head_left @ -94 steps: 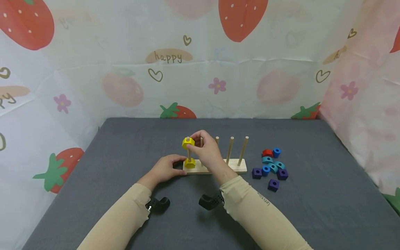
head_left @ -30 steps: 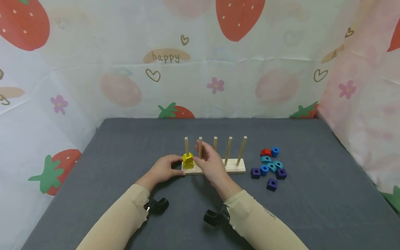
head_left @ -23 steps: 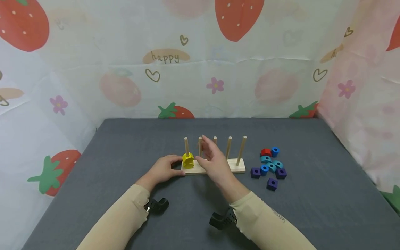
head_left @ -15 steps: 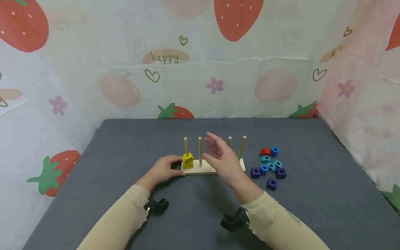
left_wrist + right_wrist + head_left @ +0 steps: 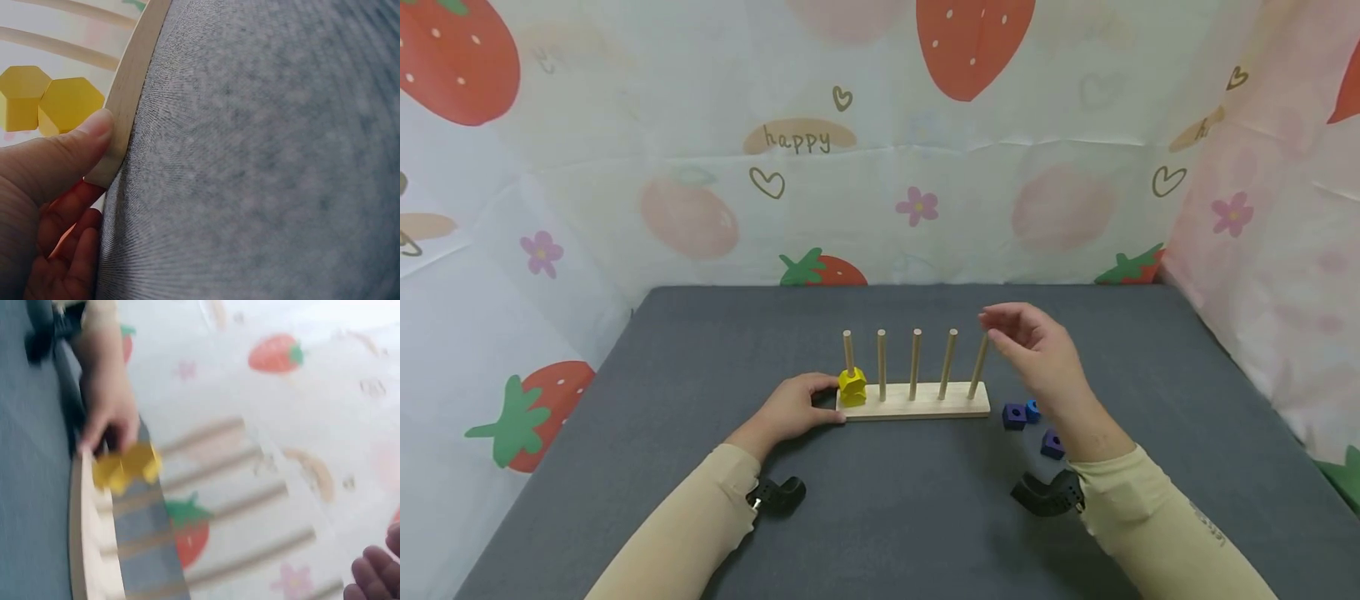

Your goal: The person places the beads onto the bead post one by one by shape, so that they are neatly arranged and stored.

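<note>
As the table [image 5: 880, 525] bears the peg board [image 5: 917, 407], likely light, stiff, best held by an end, left hand [image 5: 788, 407] pinches the left one, right hand [image 5: 1043, 357] hangs loosely bent, seemingly empty, near the right, yellow blocks [image 5: 852, 389] on the leftmost peg [image 5: 848, 350].

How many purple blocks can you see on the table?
2: one purple block beside the blue block, the other nearer the person. The right hand and forearm may hide more.
</note>
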A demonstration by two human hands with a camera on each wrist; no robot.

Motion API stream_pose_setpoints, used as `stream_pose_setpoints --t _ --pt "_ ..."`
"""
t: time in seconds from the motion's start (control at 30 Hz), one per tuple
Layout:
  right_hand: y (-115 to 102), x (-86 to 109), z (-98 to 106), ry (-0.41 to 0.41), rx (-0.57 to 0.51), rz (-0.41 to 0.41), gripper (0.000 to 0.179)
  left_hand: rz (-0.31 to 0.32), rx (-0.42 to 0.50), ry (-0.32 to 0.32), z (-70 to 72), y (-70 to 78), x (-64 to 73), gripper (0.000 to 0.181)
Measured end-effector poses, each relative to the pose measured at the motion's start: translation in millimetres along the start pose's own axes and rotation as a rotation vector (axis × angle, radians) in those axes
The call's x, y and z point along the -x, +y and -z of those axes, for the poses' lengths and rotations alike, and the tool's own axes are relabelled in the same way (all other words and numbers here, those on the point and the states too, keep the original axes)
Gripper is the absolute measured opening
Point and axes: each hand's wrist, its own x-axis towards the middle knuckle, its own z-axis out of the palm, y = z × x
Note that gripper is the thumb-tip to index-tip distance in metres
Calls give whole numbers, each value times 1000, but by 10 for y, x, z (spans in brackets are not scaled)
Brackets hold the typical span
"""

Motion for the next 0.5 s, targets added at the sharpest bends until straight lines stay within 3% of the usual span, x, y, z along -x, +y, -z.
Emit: stream_pose_setpoints --t 0.23,0.37,0.5 --pt "273 -120 469 143 146 -70 32 3 -8 2 -6 -8 -5 55" --pt "514 -199 666 154 260 -152 35 10 -14 0 -5 -6 -4 55" --pt "712 -214 785 106 340 -230 37 19 -19 -3 -6 -1 -3 56"
